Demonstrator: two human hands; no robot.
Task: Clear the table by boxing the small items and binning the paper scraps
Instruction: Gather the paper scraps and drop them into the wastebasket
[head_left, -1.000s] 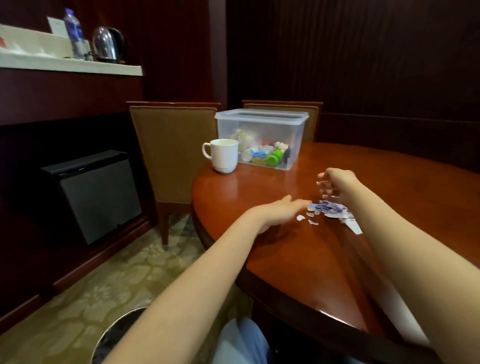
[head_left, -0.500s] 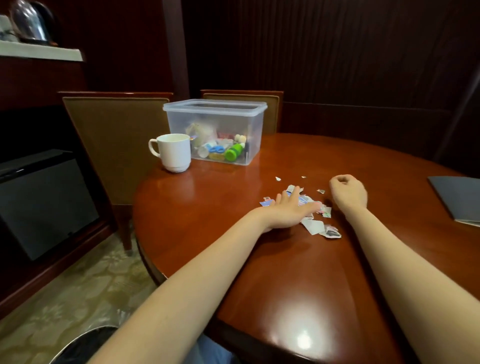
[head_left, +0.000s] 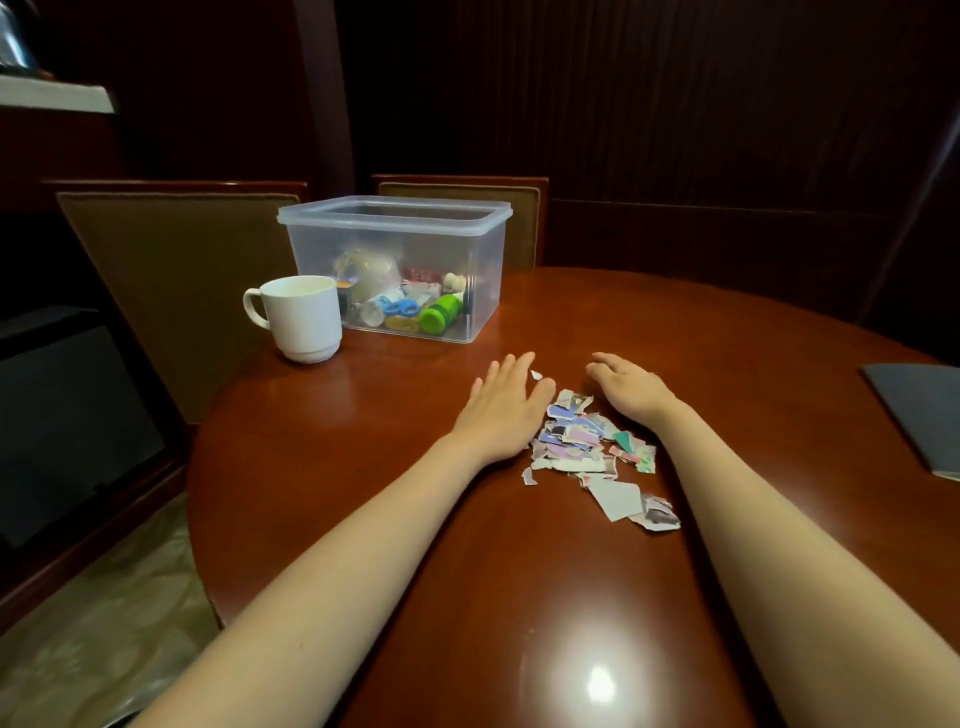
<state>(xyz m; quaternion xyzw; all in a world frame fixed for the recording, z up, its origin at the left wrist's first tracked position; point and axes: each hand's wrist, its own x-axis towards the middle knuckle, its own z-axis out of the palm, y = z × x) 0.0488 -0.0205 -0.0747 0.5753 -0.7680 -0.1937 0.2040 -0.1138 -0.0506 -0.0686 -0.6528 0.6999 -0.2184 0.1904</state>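
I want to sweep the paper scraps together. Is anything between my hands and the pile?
Nothing visible. The left hand and right hand lie open on the table on either side of the paper scraps.

Bare tabletop (head_left: 322, 467) lower centre and far right of centre, open to passage. Paper scraps (head_left: 587, 447) heaped mid-frame between both forearms. Upper left: white mug (head_left: 301, 317) just beside clear box (head_left: 395, 265). Dark folder (head_left: 919, 415) at right edge.

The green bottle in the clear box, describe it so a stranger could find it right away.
On the round wooden table, find the clear plastic box behind the white mug. The green bottle lies on its side at the bottom, the only bright green item there.
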